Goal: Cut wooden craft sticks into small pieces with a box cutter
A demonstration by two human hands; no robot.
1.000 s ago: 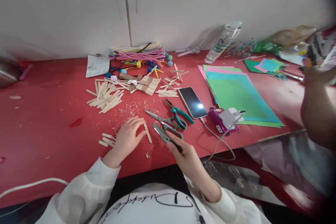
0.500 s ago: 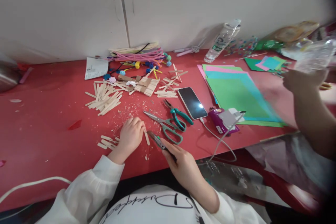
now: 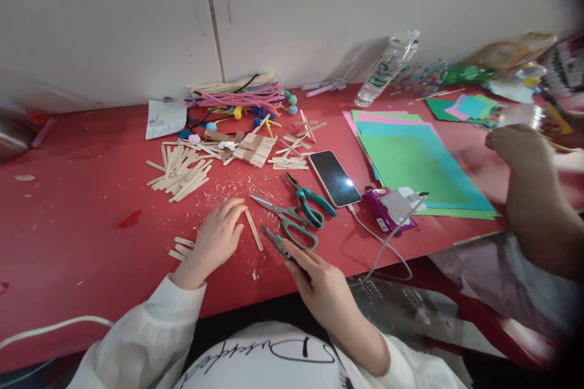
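Observation:
My right hand [image 3: 322, 285] is closed around a utility knife [image 3: 278, 244], its blade pointing up and left above the red table. Just left of the blade a single wooden craft stick [image 3: 254, 231] lies on the tabletop. My left hand [image 3: 218, 237] rests beside that stick's upper end, fingers loosely stretched and the thumb apart, holding nothing. Under its wrist side lie several short stick pieces [image 3: 182, 248]. Grey-green scissors [image 3: 292, 219] and teal-handled pliers [image 3: 310, 199] lie beyond the knife. Wood shavings [image 3: 223, 189] are scattered around my left hand.
Piled craft sticks [image 3: 180, 173] and pipe cleaners [image 3: 241, 97] lie farther back. A phone [image 3: 334, 178] on a cable, a purple power strip [image 3: 387, 211], coloured paper [image 3: 410, 158] and a water bottle [image 3: 385, 70] stand to the right. Another person's arm [image 3: 529, 176] reaches in there.
My left hand has let go of the craft stick and shifted slightly left, its fingers loosening. The knife has drawn a little right, away from the stick. The other person's hand has lowered.

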